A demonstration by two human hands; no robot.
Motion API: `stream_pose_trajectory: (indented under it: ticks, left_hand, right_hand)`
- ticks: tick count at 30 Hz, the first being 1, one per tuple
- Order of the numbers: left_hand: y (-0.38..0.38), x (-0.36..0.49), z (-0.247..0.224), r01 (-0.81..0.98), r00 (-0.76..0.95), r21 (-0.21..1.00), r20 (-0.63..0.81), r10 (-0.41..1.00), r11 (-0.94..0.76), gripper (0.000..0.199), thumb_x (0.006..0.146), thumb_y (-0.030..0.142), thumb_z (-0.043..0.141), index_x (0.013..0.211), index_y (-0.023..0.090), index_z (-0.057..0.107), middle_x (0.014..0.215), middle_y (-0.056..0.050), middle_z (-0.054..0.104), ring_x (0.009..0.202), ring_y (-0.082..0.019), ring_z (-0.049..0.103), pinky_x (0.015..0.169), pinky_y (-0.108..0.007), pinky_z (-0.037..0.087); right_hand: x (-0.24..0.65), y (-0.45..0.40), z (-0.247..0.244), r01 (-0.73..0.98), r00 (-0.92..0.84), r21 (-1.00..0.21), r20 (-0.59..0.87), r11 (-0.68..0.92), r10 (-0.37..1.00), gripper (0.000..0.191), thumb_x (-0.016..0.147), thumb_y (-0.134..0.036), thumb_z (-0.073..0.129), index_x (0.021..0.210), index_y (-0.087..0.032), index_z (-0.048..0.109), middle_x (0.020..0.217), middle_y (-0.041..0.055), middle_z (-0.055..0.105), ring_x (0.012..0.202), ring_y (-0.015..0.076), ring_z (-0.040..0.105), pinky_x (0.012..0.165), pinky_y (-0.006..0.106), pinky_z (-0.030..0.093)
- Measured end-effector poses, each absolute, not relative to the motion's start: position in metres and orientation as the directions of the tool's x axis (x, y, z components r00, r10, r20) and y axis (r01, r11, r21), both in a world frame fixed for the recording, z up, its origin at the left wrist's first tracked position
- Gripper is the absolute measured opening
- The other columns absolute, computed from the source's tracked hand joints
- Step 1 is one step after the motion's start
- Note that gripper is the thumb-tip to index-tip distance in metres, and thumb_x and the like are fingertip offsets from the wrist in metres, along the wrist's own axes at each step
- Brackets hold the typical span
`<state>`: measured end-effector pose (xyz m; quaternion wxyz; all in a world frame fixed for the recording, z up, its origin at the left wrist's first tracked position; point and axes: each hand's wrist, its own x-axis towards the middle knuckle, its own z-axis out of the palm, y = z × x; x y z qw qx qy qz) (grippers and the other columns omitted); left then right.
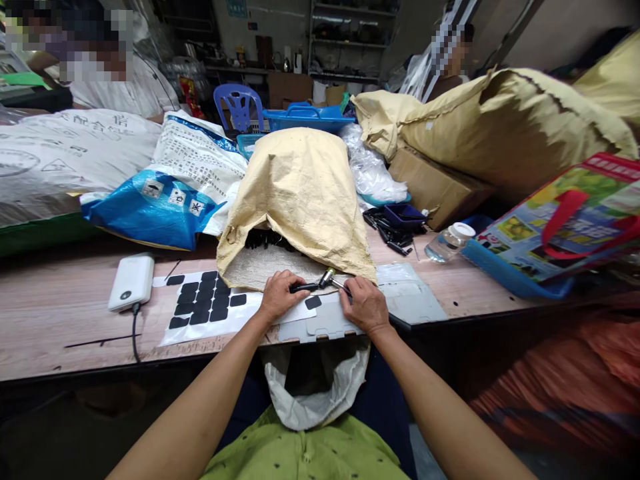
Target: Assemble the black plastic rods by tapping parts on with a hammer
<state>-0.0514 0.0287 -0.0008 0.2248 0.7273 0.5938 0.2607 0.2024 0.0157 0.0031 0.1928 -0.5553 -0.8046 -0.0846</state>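
Observation:
My left hand [281, 293] is closed on a black rod-shaped part [306, 287] at the table's front edge. To its right, my right hand [365, 303] pinches a thin silver metal rod [341, 287]. Between the hands, the two pieces meet at a small dark and shiny joint with a yellowish tip [327, 276]. Just behind lies a large tan woven sack [305, 193], its mouth towards me, with dark pieces inside. A white sheet with black rounded-square stickers [205, 300] is left of my left hand. Grey cardboard [330, 319] lies under the hands.
A white power bank [132, 283] with a cable lies left. Right are black parts [395, 230], a clear jar [450, 241], a blue tray [520, 277] and a colourful bag [565, 220]. An open white sack [317, 393] hangs at my lap. Two people are in the background.

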Motion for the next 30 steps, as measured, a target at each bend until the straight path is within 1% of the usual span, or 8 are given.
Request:
stream_pose_trajectory:
  ticks: [21,30]
  left_hand:
    - [0.0300,-0.0517,-0.0034,0.753,0.162,0.628,0.109,0.981,-0.195,0.021,0.081,0.040,0.077,0.099,0.028,0.076,0.097,-0.002,0.070,0.100,-0.024,0.059,0.092,-0.039,0.041]
    - [0.0292,-0.0513,-0.0034,0.749,0.160,0.631,0.128,0.979,-0.205,0.021,0.081,0.041,0.076,0.098,0.028,0.074,0.097,-0.001,0.070,0.098,-0.024,0.059,0.089,-0.037,0.041]
  right_hand:
    - [0.2030,0.0165,0.0024,0.927,-0.308,-0.073,0.410,0.368,0.858,0.014,0.094,-0.031,0.055,0.087,-0.020,0.058,0.090,0.0062,0.060,0.089,0.0206,0.052,0.079,0.031,0.034]
    - [0.2034,0.0155,0.0027,0.925,-0.303,-0.088,0.415,0.369,0.858,0.014,0.095,-0.031,0.055,0.088,-0.020,0.058,0.090,0.0057,0.060,0.088,0.0204,0.052,0.080,0.030,0.035]
